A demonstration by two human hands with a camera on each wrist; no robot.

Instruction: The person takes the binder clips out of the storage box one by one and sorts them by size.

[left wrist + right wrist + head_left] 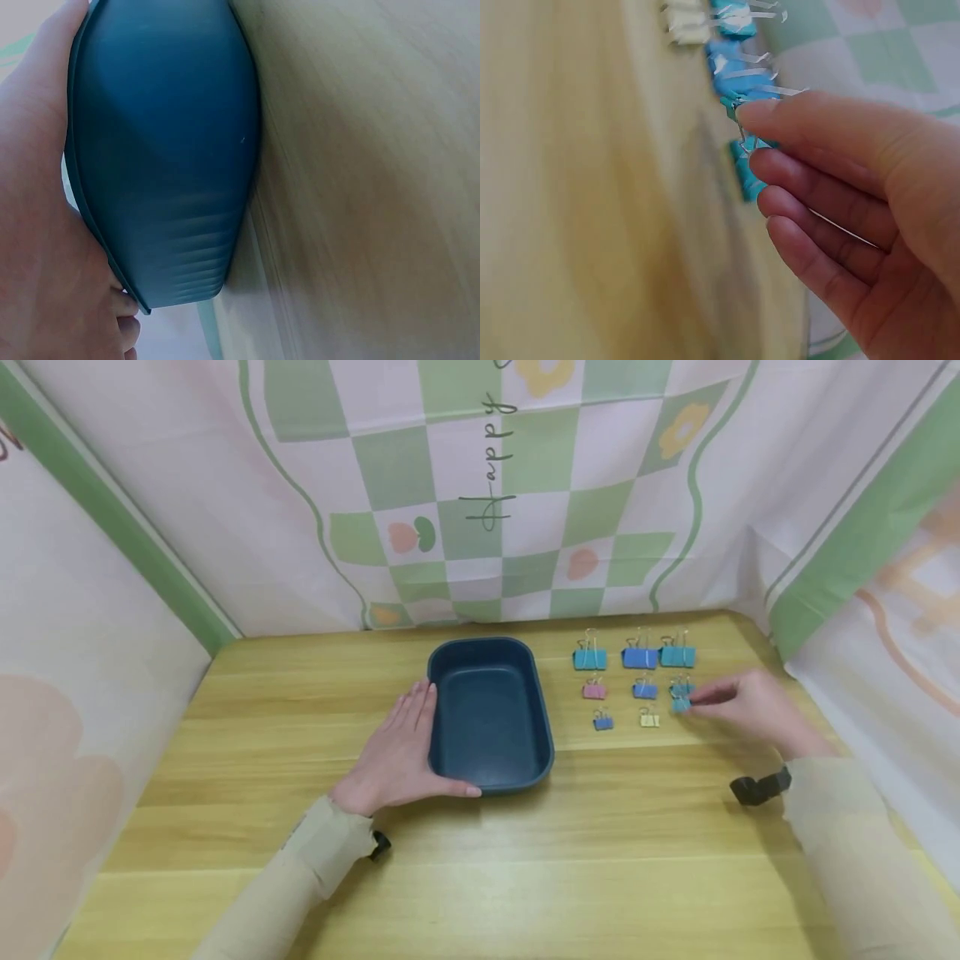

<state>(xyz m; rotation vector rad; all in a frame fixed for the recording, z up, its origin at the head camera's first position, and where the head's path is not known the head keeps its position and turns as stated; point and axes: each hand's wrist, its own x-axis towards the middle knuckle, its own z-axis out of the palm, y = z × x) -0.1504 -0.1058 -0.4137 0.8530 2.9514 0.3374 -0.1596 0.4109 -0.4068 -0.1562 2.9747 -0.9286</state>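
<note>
My left hand lies along the left side of a dark blue rectangular tray, its fingers straight against the rim and its thumb at the near edge. The left wrist view shows this hand against the outer wall of the tray. Over on the right, my right hand pinches a small teal binder clip between thumb and fingertips. Just behind it stands a medium teal binder clip. To its left are a yellow clip and a small blue clip.
Farther back are a pink clip and a medium blue clip. Behind them stand large clips: teal, blue and another teal one. A patterned curtain borders the wooden table.
</note>
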